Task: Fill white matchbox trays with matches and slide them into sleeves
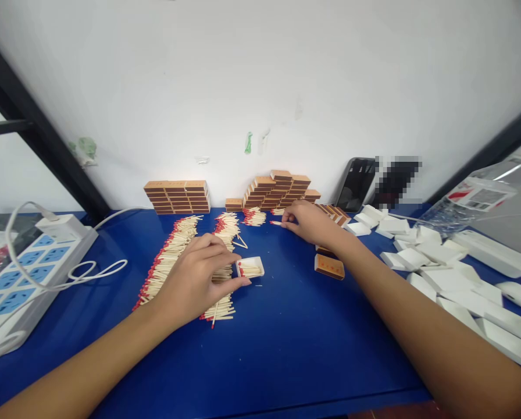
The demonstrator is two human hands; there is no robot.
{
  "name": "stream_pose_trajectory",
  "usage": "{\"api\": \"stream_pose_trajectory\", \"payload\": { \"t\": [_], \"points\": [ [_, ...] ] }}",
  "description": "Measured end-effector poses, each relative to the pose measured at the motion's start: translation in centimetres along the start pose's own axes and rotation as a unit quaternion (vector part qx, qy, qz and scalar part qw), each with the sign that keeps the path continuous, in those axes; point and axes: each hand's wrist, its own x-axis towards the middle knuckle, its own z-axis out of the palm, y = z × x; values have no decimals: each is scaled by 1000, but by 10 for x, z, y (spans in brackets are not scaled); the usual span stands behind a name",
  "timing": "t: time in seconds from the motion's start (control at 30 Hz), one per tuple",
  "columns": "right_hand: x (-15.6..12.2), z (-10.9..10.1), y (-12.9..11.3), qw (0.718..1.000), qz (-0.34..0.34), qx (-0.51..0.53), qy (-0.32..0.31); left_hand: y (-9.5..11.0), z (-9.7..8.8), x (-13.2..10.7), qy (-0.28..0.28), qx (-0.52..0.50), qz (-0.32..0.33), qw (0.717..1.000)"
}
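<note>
Left hand (199,279) steadies the open white tray (250,268) of matches at mid-desk (286,349) with a narrow fingertip grip, while the right hand (308,224) pinches one match (275,223) near the stacked matchboxes (278,189).

Both forearms are bare to the frame's edge, the left hand (198,278) and right hand (309,223) without rings or gloves.

Blue table (286,349) carries matches (168,259), matchboxes (177,196), white trays (439,273), power strip (20,279).
</note>
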Motion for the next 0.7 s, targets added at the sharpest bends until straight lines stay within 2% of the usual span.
{"api": "stream_pose_trajectory", "payload": {
  "t": [0.17,0.47,0.57,0.7],
  "points": [
    [-3,1,-6,1000,-22,14,-4,-1,1,-1,1,1,4,1000],
    [-2,7,-1,999,-26,34,-15,-1,0,0,1,3,-2,1000],
    [-8,-3,-14,995,-49,82,-14,-3,0,0,11,12,-10,1000],
    [-24,-19,-48,977,-121,171,-38,-5,-1,0,19,20,-29,999]
  ]
}}
